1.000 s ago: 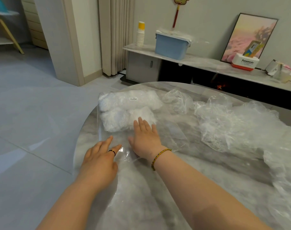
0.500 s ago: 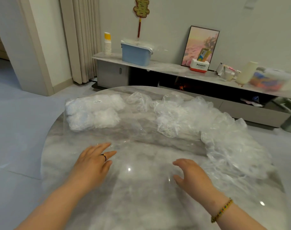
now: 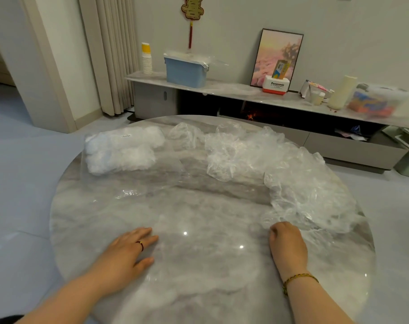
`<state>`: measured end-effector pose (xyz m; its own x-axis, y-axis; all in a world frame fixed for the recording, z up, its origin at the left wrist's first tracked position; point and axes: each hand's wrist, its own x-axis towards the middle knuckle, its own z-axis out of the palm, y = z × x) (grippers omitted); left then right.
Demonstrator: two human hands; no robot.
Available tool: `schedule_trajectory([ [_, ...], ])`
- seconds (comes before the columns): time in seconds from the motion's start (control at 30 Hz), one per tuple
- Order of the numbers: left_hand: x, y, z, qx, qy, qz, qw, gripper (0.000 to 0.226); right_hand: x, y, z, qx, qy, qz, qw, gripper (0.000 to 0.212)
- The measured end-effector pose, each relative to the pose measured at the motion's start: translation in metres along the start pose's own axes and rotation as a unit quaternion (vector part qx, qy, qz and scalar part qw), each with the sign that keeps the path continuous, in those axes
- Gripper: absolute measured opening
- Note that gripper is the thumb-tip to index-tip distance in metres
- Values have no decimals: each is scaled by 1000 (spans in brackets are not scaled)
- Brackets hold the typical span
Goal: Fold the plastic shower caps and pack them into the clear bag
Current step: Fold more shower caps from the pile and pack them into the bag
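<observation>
A person's two bare hands rest on a round, grey marble table (image 3: 198, 284), seen from above.

At the left, the left hand (image 3: 126, 251) lies palm down on the tabletop. Its fingers (image 3: 142, 235) are straight and relaxed and hold nothing. One of them wears a thin dark ring (image 3: 140, 245).

Well beyond these fingertips, at the far left of the table, lies the clear bag (image 3: 138, 185). It lies flat, and its crinkled near end points towards the left hand without touching it. Bundles of folded white shower caps (image 3: 121, 155) fill its far end, under a small white label (image 3: 126, 136).

To the right of the bag, a long heap of loose, crumpled shower caps (image 3: 280, 164) curves along the far and right sides of the table. It runs all the way down to the right hand.

The right hand (image 3: 287, 244) rests on the table with a beaded bracelet (image 3: 299, 278) at the wrist. Its fingers (image 3: 277, 229) are curled under, right against the near edge of the loose heap. The fingertips are hidden, so I cannot tell whether they pinch the plastic or only touch it.

Beyond the table, a low cabinet (image 3: 222, 90) stands against the wall. From left to right it carries a stack of paper cups (image 3: 146, 59), a blue box (image 3: 186, 71), a framed picture (image 3: 277, 54) and a small red and white box (image 3: 275, 87).
</observation>
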<state>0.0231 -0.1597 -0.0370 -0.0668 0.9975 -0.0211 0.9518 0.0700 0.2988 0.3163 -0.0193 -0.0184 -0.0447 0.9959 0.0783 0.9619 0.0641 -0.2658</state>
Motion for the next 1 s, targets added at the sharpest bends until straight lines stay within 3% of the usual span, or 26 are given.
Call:
schedule_trajectory([
  [0.07,-4,-4,-3,-40,35,3,999,99,0,-1,-2,8,9,-18,1000,25],
  [0.13,-5,-3,-6,-40,52,30,997,66,-3,-12,-8,38,-1,-46,998,23],
  [0.2,-3,6,-3,-38,52,53,997,49,-11,-30,-14,67,-18,-103,992,22],
  [0.33,-4,21,1,-23,81,107,991,68,-42,-65,-6,106,-109,-265,952,30],
  [0.4,-3,18,5,-2,100,128,987,82,-60,-78,3,113,-165,-335,921,53],
  [0.47,-4,15,8,5,107,145,984,87,-72,-88,12,117,-209,-393,888,61],
  [0.57,0,11,13,31,110,169,979,83,-81,-96,15,136,-246,-429,859,51],
  [0.63,3,12,13,47,105,181,977,64,-84,-100,11,145,-256,-438,850,46],
  [0.73,10,14,6,65,122,192,972,43,-83,-97,11,132,-164,-468,858,23],
  [0.83,13,12,4,51,139,187,971,43,-76,-90,16,83,-95,-472,872,37],
  [1.0,13,3,1,15,147,161,976,39,-55,-74,13,50,-121,-396,909,32],
])
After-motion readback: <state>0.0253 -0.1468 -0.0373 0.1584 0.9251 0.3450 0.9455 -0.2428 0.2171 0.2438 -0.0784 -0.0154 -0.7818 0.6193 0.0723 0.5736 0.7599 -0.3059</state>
